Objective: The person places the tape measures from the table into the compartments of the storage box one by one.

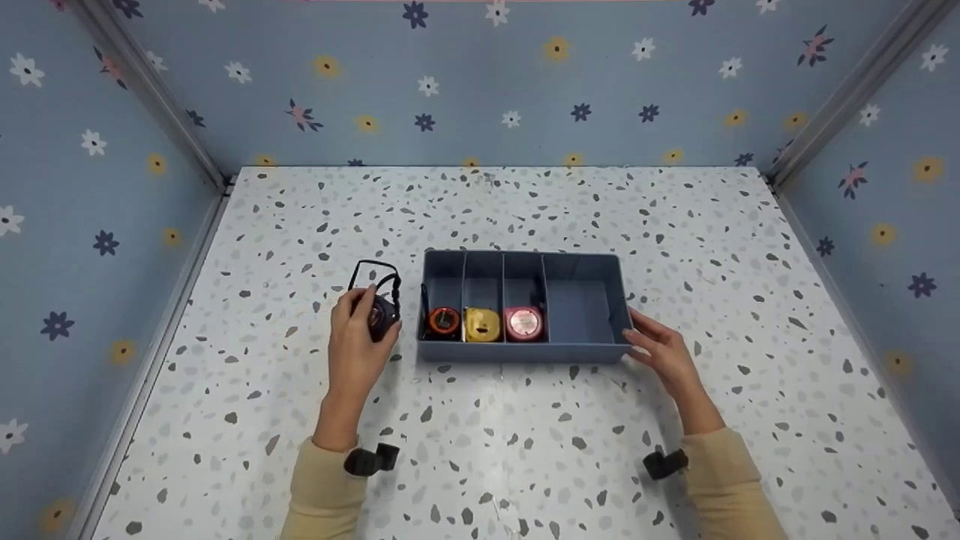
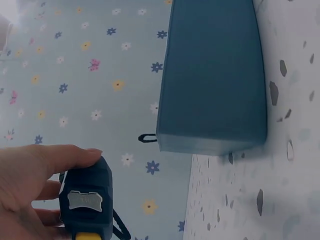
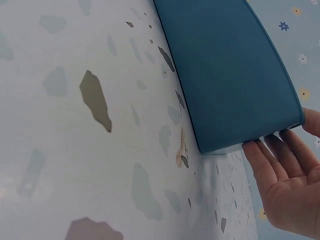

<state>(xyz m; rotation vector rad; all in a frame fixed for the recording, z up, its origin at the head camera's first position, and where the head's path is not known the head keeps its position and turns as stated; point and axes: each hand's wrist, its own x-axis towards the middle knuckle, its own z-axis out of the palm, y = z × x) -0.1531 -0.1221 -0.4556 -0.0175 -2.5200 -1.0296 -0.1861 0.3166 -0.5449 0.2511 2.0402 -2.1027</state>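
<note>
My left hand [image 1: 354,330] grips a dark tape measure [image 1: 384,316] left of the grey-blue divided box [image 1: 525,353]; a black wrist strap loops out beyond the fingers. In the left wrist view its dark blue case [image 2: 102,182] shows a silver plate and a yellow part, thumb on top. At the box's right end, my right hand [image 1: 667,356] holds the wall, fingers against the outside and thumb at the rim. Inside, from left to right, sit an orange-and-black tape measure [image 1: 444,321], a yellow tape measure [image 1: 482,325] and a pink-red tape measure [image 1: 523,323], each in its own narrow compartment.
The box stands on a white speckled table [image 1: 495,450], with a wider compartment [image 1: 581,307] at its right end. Blue flower-patterned panels [image 1: 465,82] enclose the table at the back and both sides. Each sleeve carries a black wrist mount [image 1: 371,460].
</note>
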